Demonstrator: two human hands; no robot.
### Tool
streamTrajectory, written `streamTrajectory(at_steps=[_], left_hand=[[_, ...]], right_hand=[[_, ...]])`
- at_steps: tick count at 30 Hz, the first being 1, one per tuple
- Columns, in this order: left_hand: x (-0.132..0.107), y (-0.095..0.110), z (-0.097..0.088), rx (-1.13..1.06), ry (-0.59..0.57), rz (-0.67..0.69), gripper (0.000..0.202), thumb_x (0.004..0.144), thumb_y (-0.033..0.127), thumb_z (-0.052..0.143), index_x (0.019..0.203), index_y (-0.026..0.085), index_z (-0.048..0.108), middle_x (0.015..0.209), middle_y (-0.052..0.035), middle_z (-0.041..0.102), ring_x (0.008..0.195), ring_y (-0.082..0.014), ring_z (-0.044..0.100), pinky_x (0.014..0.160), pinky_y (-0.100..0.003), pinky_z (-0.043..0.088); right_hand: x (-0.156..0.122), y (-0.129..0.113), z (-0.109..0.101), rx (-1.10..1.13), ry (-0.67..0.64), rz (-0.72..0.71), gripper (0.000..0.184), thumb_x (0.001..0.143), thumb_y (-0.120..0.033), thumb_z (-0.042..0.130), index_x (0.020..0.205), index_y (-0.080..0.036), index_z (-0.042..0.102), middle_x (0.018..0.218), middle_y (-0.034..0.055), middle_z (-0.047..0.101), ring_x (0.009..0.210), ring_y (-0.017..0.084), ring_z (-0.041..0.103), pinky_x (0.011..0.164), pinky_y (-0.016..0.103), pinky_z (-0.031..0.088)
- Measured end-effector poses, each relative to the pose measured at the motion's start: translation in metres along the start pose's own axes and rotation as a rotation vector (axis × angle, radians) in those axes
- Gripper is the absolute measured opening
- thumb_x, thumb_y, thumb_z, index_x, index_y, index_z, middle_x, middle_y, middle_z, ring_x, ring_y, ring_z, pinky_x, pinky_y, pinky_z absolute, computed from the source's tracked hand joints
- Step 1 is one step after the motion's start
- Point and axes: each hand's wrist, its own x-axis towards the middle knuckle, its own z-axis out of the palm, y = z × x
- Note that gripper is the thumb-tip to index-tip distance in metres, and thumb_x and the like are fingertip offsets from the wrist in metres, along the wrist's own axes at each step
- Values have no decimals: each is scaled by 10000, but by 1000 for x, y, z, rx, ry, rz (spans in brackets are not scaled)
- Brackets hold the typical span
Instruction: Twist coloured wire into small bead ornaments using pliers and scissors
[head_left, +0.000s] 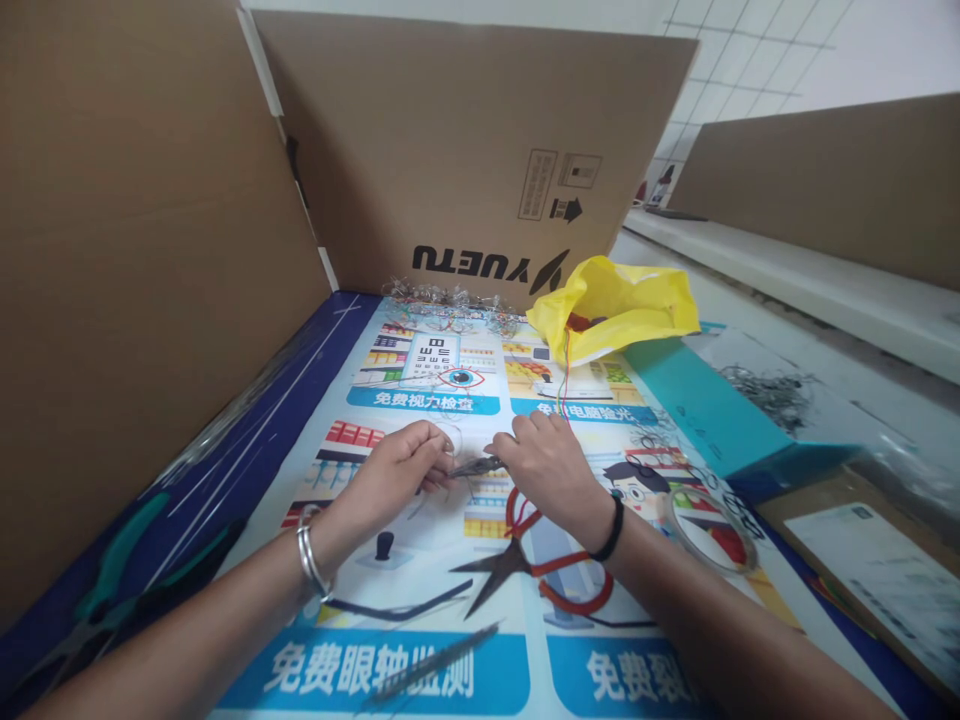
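Note:
My left hand is closed in a pinch on a small clear piece with thin wire, too small to name. My right hand grips small dark pliers whose tips point left at that piece. Both hands hover over a printed poster on the table. Red-handled scissors lie open just below my right wrist. A silver bangle is on my left wrist, a black band on my right.
Cardboard walls stand at the left and back. A yellow bag with red thread lies behind, next to a pile of clear beaded pieces. Teal-handled pliers lie at the left, a tape roll and wire heap at the right.

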Motion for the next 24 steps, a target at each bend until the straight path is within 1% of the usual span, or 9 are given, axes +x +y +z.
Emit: streamTrajectory(at_steps=[2, 4, 7, 10, 12, 14, 18, 21, 24], left_hand=[[1, 1, -3, -33, -23, -32, 168, 810, 339, 520, 773, 177, 543, 739, -15, 652, 639, -147, 659, 558, -229, 435], [2, 2, -6, -80, -24, -70, 164, 798, 335, 540, 773, 173, 554, 733, -24, 663, 637, -149, 659, 550, -225, 433], [5, 2, -11, -143, 37, -113, 167, 781, 333, 561, 770, 166, 563, 749, -55, 688, 618, -147, 647, 562, -237, 446], [6, -1, -11, -212, 58, -118, 156, 764, 323, 579, 772, 167, 574, 794, -68, 702, 651, -154, 654, 587, -246, 454], [5, -3, -8, -249, 43, -110, 152, 756, 321, 590, 748, 169, 576, 782, -52, 697, 650, -149, 652, 584, -242, 451], [4, -6, -3, -293, 42, -123, 154, 756, 321, 595, 736, 169, 577, 772, -45, 693, 652, -146, 647, 587, -246, 457], [0, -9, 5, -492, 34, -147, 114, 749, 273, 614, 751, 163, 583, 823, -60, 691, 830, -184, 649, 730, -298, 492], [-1, -10, 9, -596, 31, -138, 79, 736, 225, 627, 742, 157, 587, 847, -68, 683, 890, -202, 634, 791, -329, 489], [-1, -11, 11, -610, 59, -113, 69, 746, 217, 620, 753, 150, 604, 888, -73, 678, 898, -189, 625, 801, -309, 477]], right_hand=[[0, 0, 1, 4, 8, 3, 134, 862, -228, 506, 770, -201, 599, 737, 58, 542, 746, 204, 422, 646, 324, 198], [1, 1, 4, 19, 4, 39, 119, 847, -232, 519, 767, -198, 600, 751, 61, 542, 763, 205, 418, 663, 324, 209], [2, 2, 7, 64, -17, 148, 92, 806, -274, 565, 793, -193, 607, 783, 64, 541, 796, 210, 418, 693, 318, 228], [3, -1, 5, 94, 15, 217, 148, 790, -310, 579, 871, -192, 618, 815, 69, 533, 817, 217, 412, 705, 317, 242], [2, -6, 0, 70, 58, 188, 168, 798, -310, 567, 908, -193, 618, 827, 74, 528, 811, 222, 403, 705, 330, 245], [0, -13, -5, 14, 105, 116, 168, 820, -285, 537, 939, -195, 614, 823, 76, 526, 803, 226, 396, 714, 349, 246], [-2, -23, -10, -91, 215, 15, 204, 864, -209, 468, 1023, -202, 597, 851, 81, 537, 864, 241, 402, 783, 380, 247], [-2, -24, -7, -105, 253, 17, 216, 873, -194, 456, 1040, -208, 594, 882, 84, 541, 907, 243, 400, 815, 385, 244], [-2, -22, -5, -99, 238, 41, 207, 871, -195, 462, 1027, -208, 597, 879, 83, 540, 911, 241, 395, 815, 381, 242]])
